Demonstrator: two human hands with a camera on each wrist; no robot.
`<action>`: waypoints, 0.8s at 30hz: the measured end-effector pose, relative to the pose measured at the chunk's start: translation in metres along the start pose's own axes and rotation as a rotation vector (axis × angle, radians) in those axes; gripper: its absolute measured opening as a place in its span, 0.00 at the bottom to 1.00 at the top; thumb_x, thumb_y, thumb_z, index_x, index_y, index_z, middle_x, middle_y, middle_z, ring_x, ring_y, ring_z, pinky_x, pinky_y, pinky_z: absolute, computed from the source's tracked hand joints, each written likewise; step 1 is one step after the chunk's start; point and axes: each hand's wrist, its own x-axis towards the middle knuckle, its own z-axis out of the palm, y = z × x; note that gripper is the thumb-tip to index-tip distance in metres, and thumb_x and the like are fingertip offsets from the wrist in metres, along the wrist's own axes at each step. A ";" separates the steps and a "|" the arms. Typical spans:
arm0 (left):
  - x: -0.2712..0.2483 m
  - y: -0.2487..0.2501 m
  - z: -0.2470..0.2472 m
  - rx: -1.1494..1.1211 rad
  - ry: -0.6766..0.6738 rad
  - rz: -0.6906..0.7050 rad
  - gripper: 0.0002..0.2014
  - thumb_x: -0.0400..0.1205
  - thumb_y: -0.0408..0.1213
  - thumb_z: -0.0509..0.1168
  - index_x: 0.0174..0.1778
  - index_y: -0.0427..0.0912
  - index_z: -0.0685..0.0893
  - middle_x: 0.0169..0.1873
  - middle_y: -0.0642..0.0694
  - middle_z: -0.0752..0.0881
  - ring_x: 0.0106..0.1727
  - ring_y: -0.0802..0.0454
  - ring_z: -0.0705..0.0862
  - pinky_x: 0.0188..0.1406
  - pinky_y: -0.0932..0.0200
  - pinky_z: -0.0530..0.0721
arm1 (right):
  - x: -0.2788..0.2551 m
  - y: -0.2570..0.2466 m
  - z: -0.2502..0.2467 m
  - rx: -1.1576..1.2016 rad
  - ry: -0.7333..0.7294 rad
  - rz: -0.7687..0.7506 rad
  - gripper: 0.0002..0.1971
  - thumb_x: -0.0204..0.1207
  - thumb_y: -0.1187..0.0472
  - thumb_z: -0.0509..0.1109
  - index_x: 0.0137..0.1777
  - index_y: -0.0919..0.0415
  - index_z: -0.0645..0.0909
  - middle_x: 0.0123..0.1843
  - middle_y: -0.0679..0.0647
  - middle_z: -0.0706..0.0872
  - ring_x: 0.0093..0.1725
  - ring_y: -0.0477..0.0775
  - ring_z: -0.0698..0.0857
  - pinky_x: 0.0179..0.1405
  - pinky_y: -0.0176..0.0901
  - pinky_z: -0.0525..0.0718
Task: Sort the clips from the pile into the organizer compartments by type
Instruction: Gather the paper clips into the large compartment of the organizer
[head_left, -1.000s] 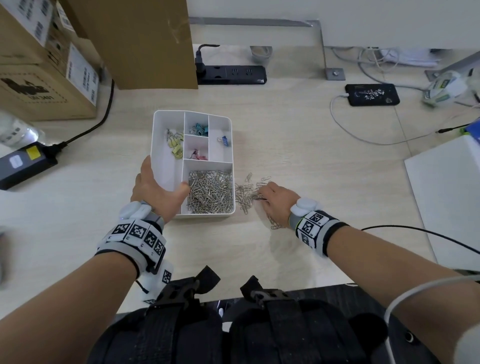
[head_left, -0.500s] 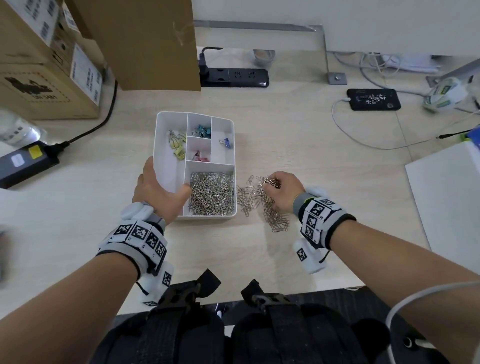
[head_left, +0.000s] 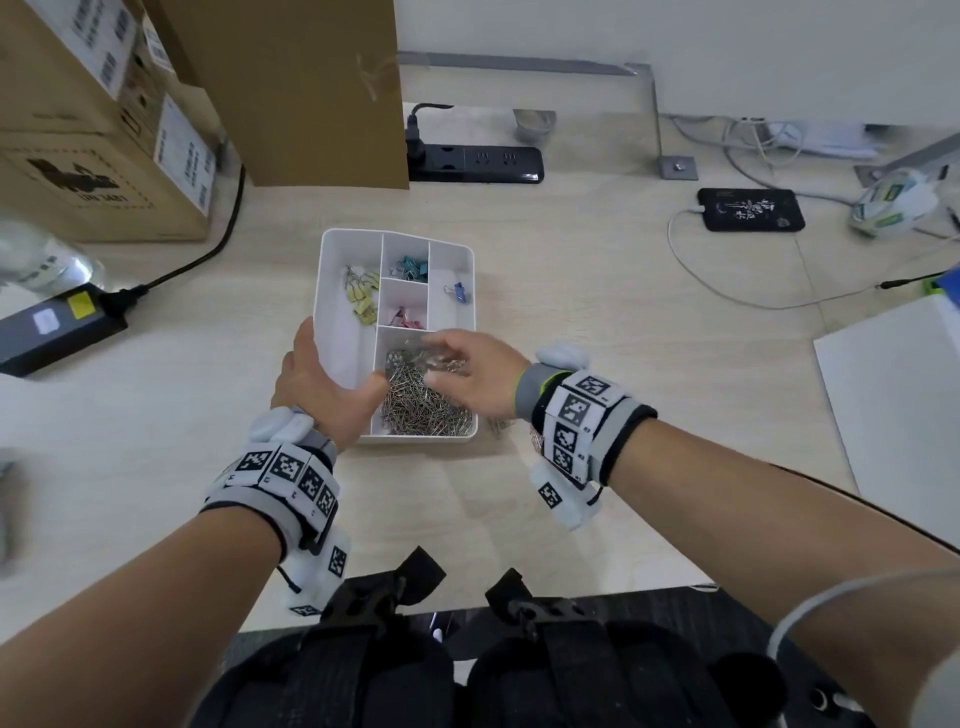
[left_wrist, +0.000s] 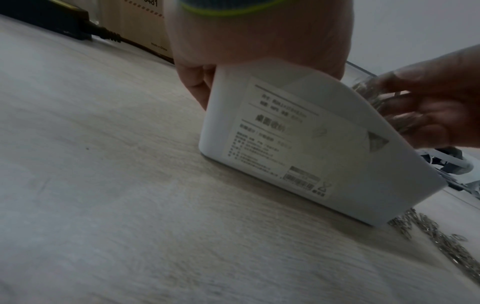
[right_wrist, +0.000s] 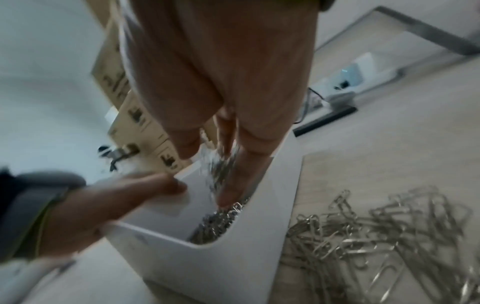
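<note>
Steel paper clips (head_left: 426, 410) fill the organizer's (head_left: 332, 270) lower-right compartment, at frame centre. Right hand (head_left: 467, 374) hovers over that compartment, fingers loosely spread around a small bunch of clips, apparently letting them fall. Left hand (head_left: 317, 384) grasps the organizer's near left corner, thumb over the rim. Yellow, teal, pink and blue binder clips already lie in separate upper compartments. A remnant pile (right_wrist: 376, 232) lies just right of the organizer; sorting appears nearly complete, with only paper clips left.
</note>
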 end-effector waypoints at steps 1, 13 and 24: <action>0.000 0.000 0.000 0.001 -0.003 -0.001 0.48 0.64 0.63 0.68 0.80 0.57 0.58 0.64 0.44 0.81 0.59 0.37 0.83 0.54 0.37 0.85 | 0.001 -0.001 0.002 -0.094 -0.051 -0.001 0.23 0.80 0.54 0.67 0.75 0.50 0.71 0.68 0.53 0.82 0.60 0.55 0.86 0.64 0.51 0.83; 0.001 0.000 -0.001 0.005 -0.022 -0.010 0.48 0.64 0.62 0.69 0.80 0.57 0.58 0.64 0.43 0.80 0.58 0.37 0.83 0.54 0.37 0.85 | -0.003 0.002 -0.014 0.039 0.296 -0.027 0.10 0.78 0.59 0.70 0.57 0.54 0.85 0.47 0.46 0.86 0.44 0.45 0.84 0.50 0.37 0.83; -0.001 0.002 -0.004 -0.010 -0.016 0.003 0.48 0.64 0.63 0.67 0.80 0.55 0.59 0.64 0.42 0.80 0.60 0.36 0.81 0.55 0.37 0.84 | -0.060 0.086 -0.055 -0.652 0.017 0.096 0.38 0.69 0.38 0.73 0.77 0.44 0.63 0.69 0.49 0.72 0.60 0.53 0.79 0.54 0.48 0.81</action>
